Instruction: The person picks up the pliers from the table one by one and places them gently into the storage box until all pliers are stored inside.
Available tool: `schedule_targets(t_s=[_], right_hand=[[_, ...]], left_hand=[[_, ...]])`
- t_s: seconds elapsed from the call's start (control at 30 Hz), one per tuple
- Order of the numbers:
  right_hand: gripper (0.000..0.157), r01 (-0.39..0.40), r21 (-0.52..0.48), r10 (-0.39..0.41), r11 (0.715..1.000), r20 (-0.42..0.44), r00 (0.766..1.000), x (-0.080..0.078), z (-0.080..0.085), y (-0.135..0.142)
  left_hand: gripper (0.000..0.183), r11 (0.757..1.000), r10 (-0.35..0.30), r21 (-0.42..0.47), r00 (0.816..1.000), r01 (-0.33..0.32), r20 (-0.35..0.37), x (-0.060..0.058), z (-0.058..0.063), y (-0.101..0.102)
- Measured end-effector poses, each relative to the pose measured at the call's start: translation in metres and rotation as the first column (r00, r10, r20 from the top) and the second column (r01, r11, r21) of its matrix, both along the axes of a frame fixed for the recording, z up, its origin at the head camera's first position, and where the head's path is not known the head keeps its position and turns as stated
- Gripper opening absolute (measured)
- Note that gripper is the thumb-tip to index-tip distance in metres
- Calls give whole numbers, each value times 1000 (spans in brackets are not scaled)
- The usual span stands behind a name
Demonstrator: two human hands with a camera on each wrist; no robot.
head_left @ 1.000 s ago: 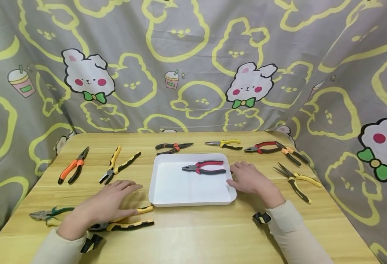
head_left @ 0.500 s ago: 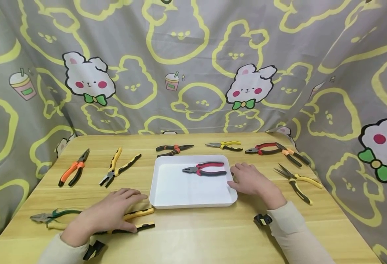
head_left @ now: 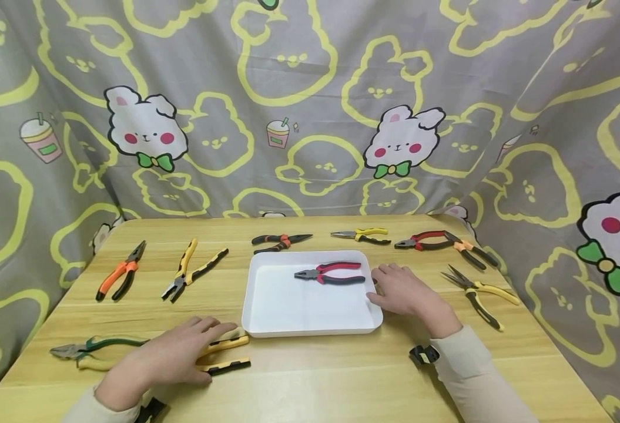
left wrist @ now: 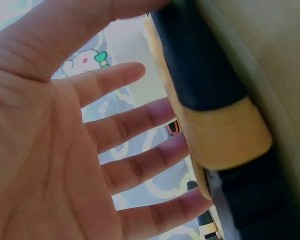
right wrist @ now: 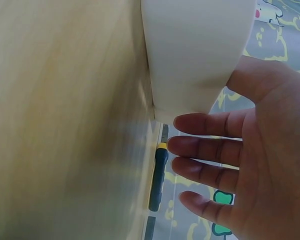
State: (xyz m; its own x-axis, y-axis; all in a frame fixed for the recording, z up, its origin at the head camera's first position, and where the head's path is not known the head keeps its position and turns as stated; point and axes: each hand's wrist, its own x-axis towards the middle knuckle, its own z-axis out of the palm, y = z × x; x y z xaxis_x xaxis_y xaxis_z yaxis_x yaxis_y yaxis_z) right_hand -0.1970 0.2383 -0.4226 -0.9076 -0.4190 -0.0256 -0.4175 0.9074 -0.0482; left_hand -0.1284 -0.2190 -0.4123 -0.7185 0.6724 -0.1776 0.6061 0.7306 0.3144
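Note:
My left hand (head_left: 174,358) lies low over a pair of yellow-and-black pliers (head_left: 230,365), covering their head and pivot. In the left wrist view its fingers (left wrist: 145,165) are spread and nearly straight beside the thick handle (left wrist: 225,130), with the thumb at the other handle's top. My right hand (head_left: 402,289) rests at the right end of a white tray (head_left: 310,333), thumb over the rim and relaxed fingers (right wrist: 210,147) along the outside. Inside the tray lie red-and-black combination pliers (head_left: 333,274).
Around the tray lie green-and-yellow pliers (head_left: 90,352), orange-and-black pliers (head_left: 121,275), yellow-and-black combination pliers (head_left: 187,275), orange-and-black long-nose pliers (head_left: 283,239), small yellow pliers (head_left: 362,235), red pliers (head_left: 423,238), orange-handled pliers (head_left: 471,251) and yellow long-nose pliers (head_left: 481,294). A patterned curtain (head_left: 310,106) borders the table.
My left hand has come down and slightly toward me onto the yellow-and-black pliers. The right hand has stayed at the tray's end; the view has tilted slightly.

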Motion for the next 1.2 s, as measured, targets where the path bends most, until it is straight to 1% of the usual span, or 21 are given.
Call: schedule_targets(t_s=[0.23,0.37,0.5,0.67,0.9,1.03,1.2], right_hand=[[41,-4,-9,5,1000,8,1000,1,0,1],[42,7,-6,-7,1000,18,1000,1,-1,2],[43,18,-13,-17,1000,33,999,2,0,2],[43,7,-5,-7,1000,32,999,1,2,0],[44,4,-5,-4,1000,34,999,0,5,-2],[46,11,1,-11,1000,48,999,1,5,-2],[46,15,4,-16,1000,51,999,2,5,-1]], left_hand=[[85,1000,19,-18,1000,-18,25,5,-3,0],[81,1000,27,-7,1000,-27,15,8,-6,0],[79,1000,12,3,1000,-12,1,8,-7,-1],[74,1000,-7,6,1000,8,-9,7,-8,-3],[77,999,-20,44,998,23,-52,6,-8,-6],[78,998,-14,55,997,18,-72,7,-8,-8],[77,998,-3,69,993,11,-116,8,-7,-10]])
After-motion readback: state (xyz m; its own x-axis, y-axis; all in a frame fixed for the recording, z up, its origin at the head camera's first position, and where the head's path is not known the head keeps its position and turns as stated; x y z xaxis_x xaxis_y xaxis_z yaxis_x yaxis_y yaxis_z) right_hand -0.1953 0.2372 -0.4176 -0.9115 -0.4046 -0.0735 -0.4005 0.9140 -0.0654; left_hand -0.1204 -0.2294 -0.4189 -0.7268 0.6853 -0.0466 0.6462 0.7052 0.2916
